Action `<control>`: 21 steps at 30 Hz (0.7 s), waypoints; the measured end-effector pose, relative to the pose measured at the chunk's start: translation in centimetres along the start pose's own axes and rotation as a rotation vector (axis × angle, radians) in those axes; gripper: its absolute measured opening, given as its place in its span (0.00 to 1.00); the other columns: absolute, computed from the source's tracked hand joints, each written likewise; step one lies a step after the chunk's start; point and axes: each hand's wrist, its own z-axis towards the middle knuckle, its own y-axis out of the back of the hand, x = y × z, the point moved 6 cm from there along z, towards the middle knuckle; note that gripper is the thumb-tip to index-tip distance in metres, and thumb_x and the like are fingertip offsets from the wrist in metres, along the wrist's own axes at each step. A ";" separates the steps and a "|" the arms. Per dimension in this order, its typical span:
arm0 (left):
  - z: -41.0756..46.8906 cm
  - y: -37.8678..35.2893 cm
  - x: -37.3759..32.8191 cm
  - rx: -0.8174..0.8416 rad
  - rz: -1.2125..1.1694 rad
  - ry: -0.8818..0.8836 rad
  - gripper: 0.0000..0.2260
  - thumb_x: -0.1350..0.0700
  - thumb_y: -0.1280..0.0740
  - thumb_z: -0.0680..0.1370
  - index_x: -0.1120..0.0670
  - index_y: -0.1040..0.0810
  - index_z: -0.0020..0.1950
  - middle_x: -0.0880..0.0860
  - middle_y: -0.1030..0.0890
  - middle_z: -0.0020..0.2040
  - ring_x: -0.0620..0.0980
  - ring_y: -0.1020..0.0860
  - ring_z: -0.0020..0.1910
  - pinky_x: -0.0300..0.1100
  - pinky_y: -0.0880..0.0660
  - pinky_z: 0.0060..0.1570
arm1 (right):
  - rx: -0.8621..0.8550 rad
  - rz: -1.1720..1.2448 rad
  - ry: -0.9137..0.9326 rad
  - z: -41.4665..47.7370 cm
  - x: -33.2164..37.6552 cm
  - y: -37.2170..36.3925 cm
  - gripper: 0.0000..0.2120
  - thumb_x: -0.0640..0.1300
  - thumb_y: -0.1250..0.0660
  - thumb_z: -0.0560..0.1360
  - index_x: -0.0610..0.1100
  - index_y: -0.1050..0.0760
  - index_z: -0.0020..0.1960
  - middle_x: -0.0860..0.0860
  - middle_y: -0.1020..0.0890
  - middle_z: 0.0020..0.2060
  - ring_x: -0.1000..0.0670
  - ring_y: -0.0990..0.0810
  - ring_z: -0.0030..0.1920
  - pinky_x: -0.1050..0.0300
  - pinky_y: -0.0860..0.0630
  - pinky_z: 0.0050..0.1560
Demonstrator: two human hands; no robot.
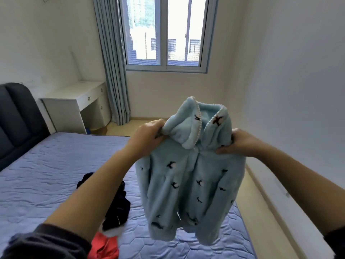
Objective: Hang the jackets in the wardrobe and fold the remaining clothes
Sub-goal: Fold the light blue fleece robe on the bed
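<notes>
Your left grip (149, 134) and right grip (240, 143) clutch the unhung blue jacket (186, 184) over the bed (46, 174); dark clothes (116, 210) lie there unfolded.

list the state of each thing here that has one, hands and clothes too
blue jacket: held up by its shoulders, hanging above the bed
left hand: grips one jacket shoulder
right hand: grips the other shoulder
dark clothes: crumpled on the bed, unfolded
red garment: crumpled, unfolded
curtain: drawn aside
desk drawers: shut

Head-worn camera looks forward, slightly down, across the bed (46, 174).
</notes>
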 end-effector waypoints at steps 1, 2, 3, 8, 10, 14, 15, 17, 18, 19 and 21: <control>0.3 0.3 -0.2 0.034 0.032 -0.003 0.08 0.57 0.33 0.75 0.58 0.31 0.45 0.50 0.27 0.39 0.56 0.28 0.39 0.49 0.30 0.38 | 0.003 0.005 0.001 -0.1 0.0 0.4 0.13 0.52 0.21 0.63 0.51 0.21 0.42 0.52 0.17 0.43 0.52 0.20 0.45 0.55 0.23 0.47; 0.6 0.5 -0.4 0.076 0.026 0.007 0.08 0.57 0.34 0.76 0.57 0.33 0.44 0.50 0.27 0.39 0.56 0.28 0.38 0.50 0.30 0.38 | -0.010 0.023 0.012 -0.3 0.1 0.9 0.11 0.50 0.21 0.64 0.49 0.20 0.42 0.49 0.16 0.43 0.50 0.20 0.46 0.52 0.23 0.49; 0.7 0.7 -0.4 0.117 -0.008 0.029 0.08 0.57 0.34 0.76 0.56 0.34 0.44 0.51 0.27 0.38 0.56 0.29 0.38 0.49 0.30 0.38 | -0.034 0.041 0.029 -0.5 0.4 1.4 0.10 0.49 0.22 0.65 0.47 0.20 0.42 0.48 0.16 0.42 0.51 0.21 0.44 0.51 0.23 0.49; 0.9 2.7 1.0 0.120 -0.067 0.170 0.04 0.60 0.36 0.76 0.60 0.30 0.46 0.59 0.23 0.42 0.59 0.25 0.43 0.51 0.27 0.42 | -0.059 0.101 0.076 -1.3 1.6 2.9 0.11 0.48 0.26 0.69 0.40 0.20 0.42 0.41 0.18 0.41 0.53 0.25 0.39 0.51 0.25 0.44; 0.7 3.6 1.4 0.076 -0.035 0.171 0.07 0.58 0.34 0.75 0.59 0.30 0.43 0.57 0.24 0.39 0.58 0.26 0.40 0.48 0.31 0.40 | -0.036 0.115 0.063 -1.8 1.7 3.1 0.11 0.47 0.26 0.70 0.39 0.20 0.43 0.40 0.18 0.42 0.52 0.25 0.40 0.53 0.27 0.44; -0.6 4.0 1.5 0.168 -0.014 0.199 0.10 0.51 0.29 0.74 0.56 0.25 0.44 0.52 0.22 0.38 0.50 0.26 0.38 0.44 0.31 0.39 | 0.112 0.306 0.008 -3.7 1.8 2.2 0.08 0.41 0.25 0.70 0.40 0.18 0.47 0.42 0.16 0.45 0.50 0.18 0.44 0.56 0.21 0.45; -1.1 3.9 1.5 0.228 -0.037 0.200 0.09 0.51 0.30 0.75 0.55 0.23 0.42 0.51 0.22 0.37 0.49 0.25 0.38 0.43 0.30 0.39 | 0.176 0.363 -0.001 -4.3 2.0 1.7 0.09 0.41 0.25 0.69 0.41 0.17 0.49 0.43 0.15 0.46 0.49 0.17 0.45 0.57 0.21 0.43; -2.1 4.0 1.3 0.332 -0.249 0.251 0.07 0.51 0.31 0.76 0.52 0.20 0.39 0.46 0.20 0.34 0.43 0.23 0.37 0.37 0.27 0.39 | 0.272 0.473 -0.018 -5.2 2.2 1.2 0.12 0.41 0.27 0.70 0.39 0.19 0.52 0.42 0.16 0.48 0.45 0.16 0.49 0.56 0.20 0.44; -2.5 4.1 1.0 0.373 -0.405 0.278 0.06 0.52 0.32 0.76 0.50 0.19 0.41 0.44 0.18 0.37 0.41 0.21 0.39 0.35 0.26 0.41 | 0.307 0.537 -0.028 -5.5 2.2 1.2 0.14 0.42 0.29 0.70 0.37 0.20 0.54 0.40 0.16 0.49 0.43 0.17 0.50 0.55 0.19 0.45; -2.7 4.2 0.7 0.405 -0.549 0.299 0.05 0.52 0.33 0.76 0.49 0.18 0.45 0.44 0.16 0.40 0.40 0.19 0.42 0.34 0.24 0.43 | 0.338 0.598 -0.035 -5.6 2.1 1.4 0.15 0.42 0.31 0.71 0.36 0.20 0.55 0.39 0.16 0.50 0.42 0.17 0.50 0.54 0.19 0.44; -2.5 3.9 0.6 0.433 -0.745 0.350 0.07 0.53 0.35 0.77 0.51 0.19 0.51 0.46 0.15 0.46 0.43 0.18 0.47 0.34 0.23 0.44 | 0.386 0.690 -0.049 -5.3 1.9 2.3 0.13 0.42 0.32 0.72 0.36 0.19 0.53 0.38 0.17 0.50 0.42 0.16 0.48 0.55 0.19 0.42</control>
